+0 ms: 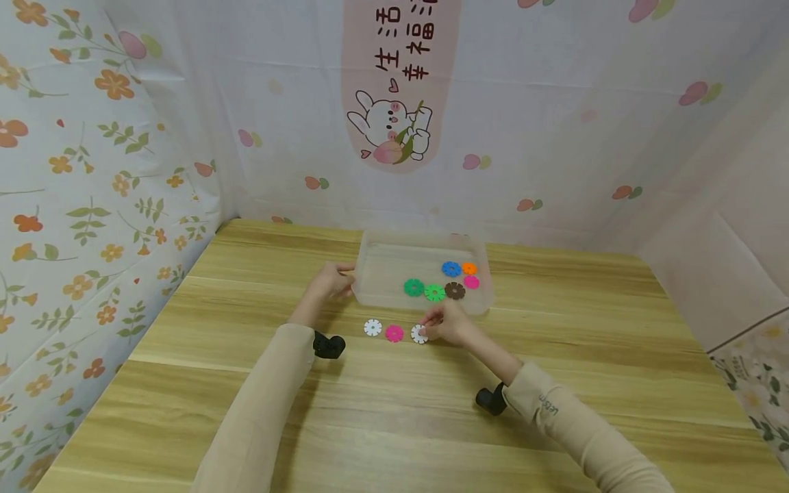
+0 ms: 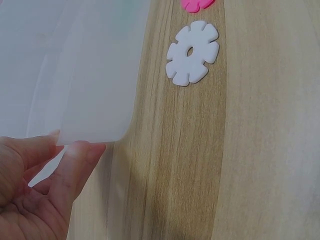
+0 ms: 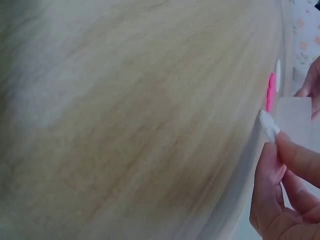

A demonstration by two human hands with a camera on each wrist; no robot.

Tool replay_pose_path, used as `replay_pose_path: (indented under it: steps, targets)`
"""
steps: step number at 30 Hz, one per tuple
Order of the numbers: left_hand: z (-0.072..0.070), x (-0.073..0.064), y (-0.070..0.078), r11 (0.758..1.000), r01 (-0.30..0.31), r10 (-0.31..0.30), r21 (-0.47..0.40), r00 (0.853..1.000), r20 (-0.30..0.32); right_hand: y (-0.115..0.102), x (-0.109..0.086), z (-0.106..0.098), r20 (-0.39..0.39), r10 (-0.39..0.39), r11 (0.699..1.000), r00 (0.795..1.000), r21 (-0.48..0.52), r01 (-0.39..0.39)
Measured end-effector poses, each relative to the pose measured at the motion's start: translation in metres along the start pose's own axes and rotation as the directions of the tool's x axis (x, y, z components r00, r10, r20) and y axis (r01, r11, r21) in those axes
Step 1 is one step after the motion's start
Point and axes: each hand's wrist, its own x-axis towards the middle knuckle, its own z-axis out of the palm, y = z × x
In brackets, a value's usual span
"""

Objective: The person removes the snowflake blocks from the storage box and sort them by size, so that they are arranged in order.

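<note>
A translucent plastic box [image 1: 382, 301] stands toward the back of the table. My left hand [image 1: 331, 281] holds the box at its left side, fingertips at the wall [image 2: 100, 120]. Between right thumb and fingers, my right hand [image 1: 448, 323] pinches a white flower-shaped disc [image 1: 418, 334], tilted in the right wrist view, just in front of the box. To its left, a pink notched disc [image 1: 394, 333] and another white notched disc [image 1: 372, 328] lie in a row on the wood. The right hand's fingers cover part of the pinched disc.
Inside the box, toward its right, lie a blue disc [image 1: 451, 269], an orange disc [image 1: 469, 268], a pink one [image 1: 471, 281], a brown one [image 1: 455, 291] and two green discs [image 1: 434, 293]. A printed cloth [image 1: 277, 137] hangs behind the wooden table [image 1: 382, 418].
</note>
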Motion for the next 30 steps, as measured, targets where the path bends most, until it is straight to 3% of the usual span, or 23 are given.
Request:
replay_pose_path:
  steps: [2, 4, 6, 7, 9, 14, 17, 18, 19, 23, 24, 25, 27, 29, 30]
  targets:
    - [0.002, -0.013, 0.008, 1.000, -0.001, 0.001, -0.012, 1.000, 0.007, 0.001, 0.001, 0.001, -0.020, 0.001, 1.000, 1.000, -0.012, -0.001]
    - [0.000, 0.008, -0.010, 0.997, -0.048, 0.049, -0.062, 0.999, 0.022, 0.002, 0.002, 0.002, -0.040, 0.009, 1.000, 0.999, -0.017, -0.010]
    - [-0.001, 0.020, -0.018, 0.995, -0.060, 0.063, -0.079, 0.997, 0.037, 0.001, 0.002, 0.003, -0.054, 0.017, 1.000, 0.998, -0.024, -0.018]
    - [-0.002, 0.028, -0.025, 0.989, -0.096, 0.102, -0.113, 0.994, 0.049, 0.001, 0.002, 0.003, -0.059, 0.019, 1.000, 0.998, -0.024, -0.020]
    - [-0.003, 0.040, -0.031, 0.994, -0.072, 0.075, -0.077, 0.997, 0.029, 0.000, 0.002, 0.004, -0.064, 0.021, 0.999, 0.998, -0.035, -0.023]
    - [0.000, -0.025, 0.020, 0.999, 0.042, -0.042, 0.018, 0.999, -0.008, 0.001, 0.003, 0.006, -0.070, 0.030, 0.998, 0.997, -0.044, -0.033]
    - [0.000, -0.036, 0.027, 0.999, 0.036, -0.036, 0.010, 0.999, -0.007, 0.001, 0.002, 0.007, -0.069, 0.018, 0.999, 0.997, -0.040, -0.020]
    - [-0.001, -0.031, 0.024, 1.000, 0.026, -0.026, 0.004, 1.000, -0.005, 0.001, 0.002, 0.007, -0.067, 0.009, 0.999, 0.998, -0.041, -0.012]
    - [-0.001, -0.020, 0.015, 1.000, -0.004, 0.004, -0.020, 1.000, 0.004, 0.001, 0.002, 0.007, -0.066, 0.008, 0.999, 0.998, -0.035, -0.011]
    - [0.000, 0.028, -0.018, 0.999, -0.029, 0.030, -0.042, 0.999, 0.015, 0.001, 0.000, 0.006, -0.059, 0.022, 0.999, 0.998, -0.040, -0.025]
    - [0.000, 0.027, -0.020, 0.998, -0.041, 0.043, -0.057, 0.999, 0.025, 0.001, 0.000, 0.005, -0.060, 0.035, 0.998, 0.998, -0.041, -0.038]
    - [0.000, 0.038, -0.029, 0.995, -0.064, 0.067, -0.078, 0.997, 0.036, 0.001, 0.000, 0.005, -0.061, 0.051, 0.998, 0.997, -0.040, -0.053]
    - [0.000, 0.042, -0.031, 0.997, -0.043, 0.046, -0.060, 0.998, 0.038, 0.002, 0.000, 0.004, -0.058, 0.068, 0.996, 0.996, -0.052, -0.071]
    - [-0.001, 0.040, -0.032, 0.995, -0.064, 0.068, -0.080, 0.996, 0.051, 0.002, 0.001, 0.003, -0.056, 0.082, 0.995, 0.995, -0.059, -0.086]
    - [-0.001, 0.032, -0.026, 0.996, -0.055, 0.059, -0.067, 0.997, 0.050, 0.003, 0.000, 0.002, -0.053, 0.087, 0.994, 0.995, -0.055, -0.090]
